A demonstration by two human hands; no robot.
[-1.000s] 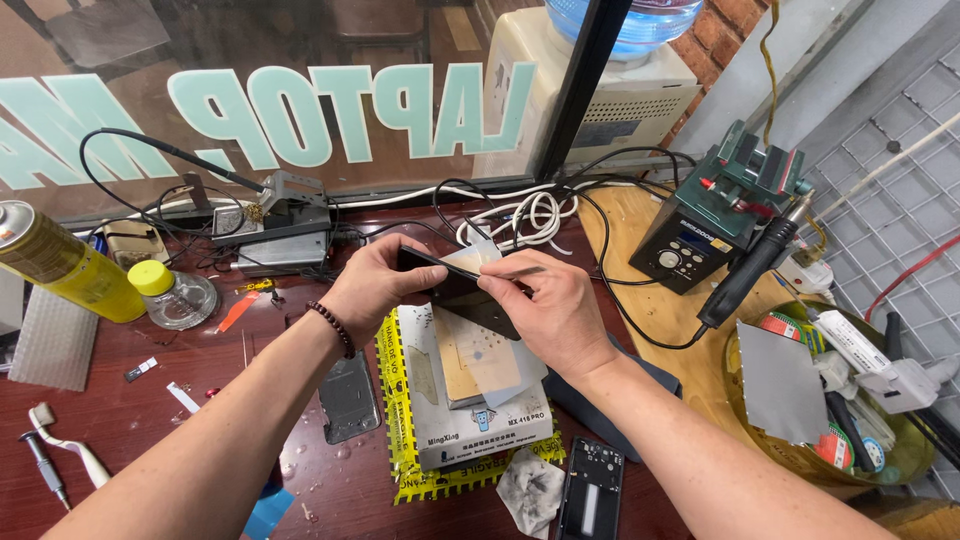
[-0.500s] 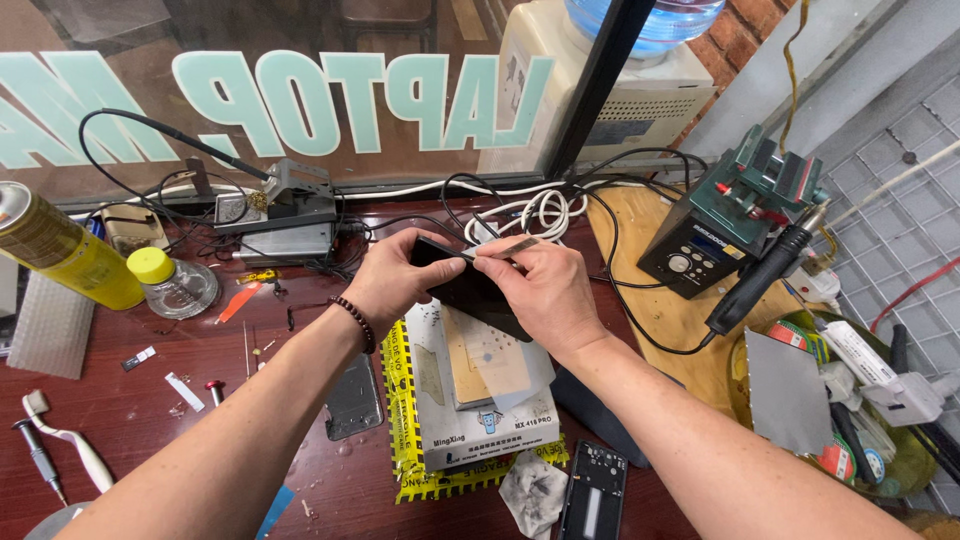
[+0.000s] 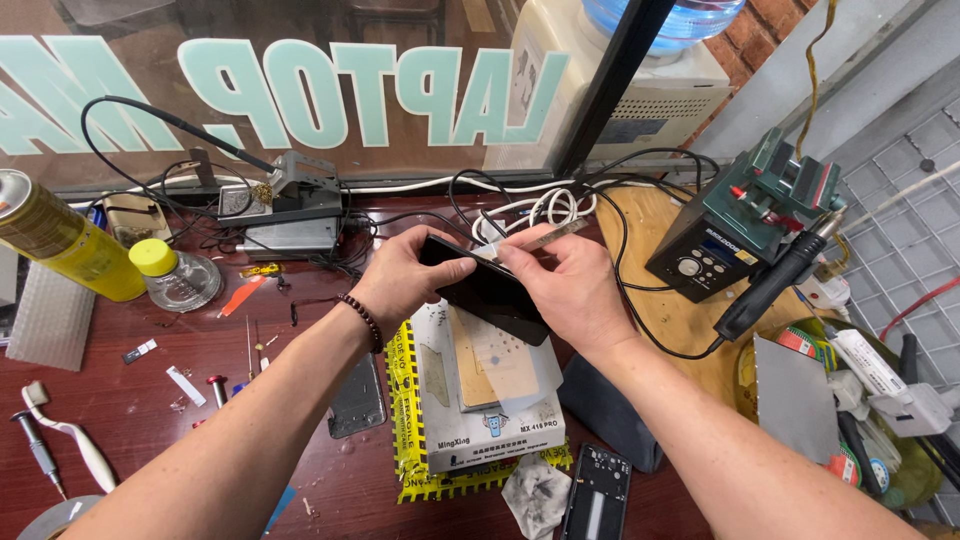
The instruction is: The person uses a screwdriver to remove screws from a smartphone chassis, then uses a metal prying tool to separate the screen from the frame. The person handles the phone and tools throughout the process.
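Left hand [image 3: 405, 280] clamped black phone [image 3: 487, 292] above table [image 3: 150, 400] middle; right hand [image 3: 570, 285] pinched thin metal blade [image 3: 545, 237] (flat along edge). Best shallow, gentle.

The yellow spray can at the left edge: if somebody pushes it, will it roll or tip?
The yellow spray can is a smooth cylinder that appears to lean or lie, so it would probably roll. Its surface looks slick, likely slippery to grip. Metal walls suggest it stays stiff.
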